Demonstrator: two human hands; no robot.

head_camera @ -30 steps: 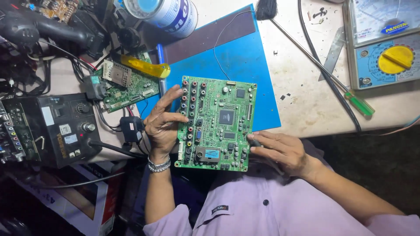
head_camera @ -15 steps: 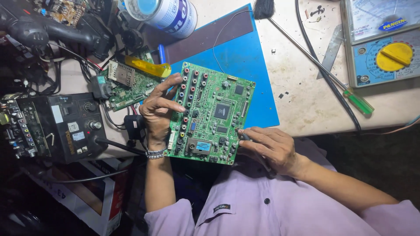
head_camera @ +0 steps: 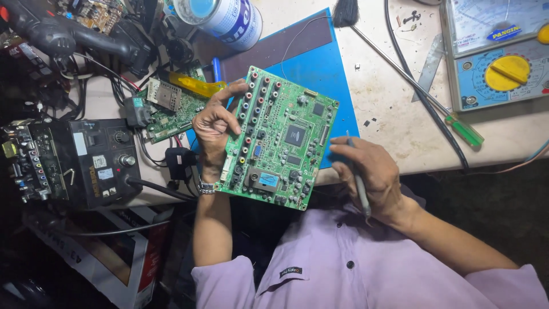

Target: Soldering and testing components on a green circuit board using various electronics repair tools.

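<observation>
While the left hand (head_camera: pixel 213 123) grips the left edge of a green rectangular circuit board (head_camera: pixel 278 137), thumb on top and fingers curled under, the board sits tilted over the counter's (head_camera: pixel 394 120) front edge, partly above a blue mat (head_camera: pixel 320 63). Just right of the board, the right hand (head_camera: pixel 369 174) is closed around a thin grey pen-like tool (head_camera: pixel 360 191). Behind the board lies a white cylindrical can (head_camera: pixel 226 17) on its side; its contents cannot be seen.
</observation>
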